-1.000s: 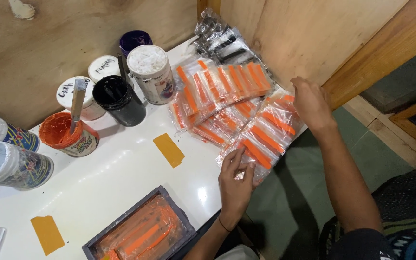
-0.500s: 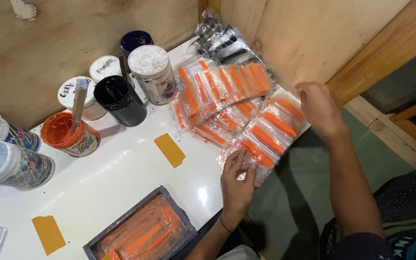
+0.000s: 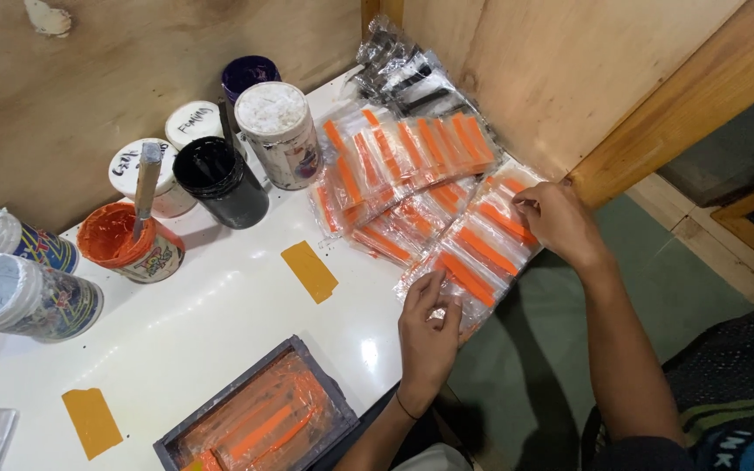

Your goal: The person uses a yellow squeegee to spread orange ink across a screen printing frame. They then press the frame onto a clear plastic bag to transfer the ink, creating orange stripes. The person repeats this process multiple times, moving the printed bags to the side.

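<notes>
- The left hand point(image 3: 428, 327) is laid with loosely spread fingers on the near end of a row of clear packets with orange strips point(image 3: 473, 253); nothing is gripped.
- The right hand point(image 3: 560, 222) is curled, fingertips pinching the far packet's edge.
- The row is best kept pressed flat and squared gently, so overlaps stay even.
- The packets hang over the white table point(image 3: 220, 305) edge; paint pots point(image 3: 220, 179) stand well apart.
</notes>
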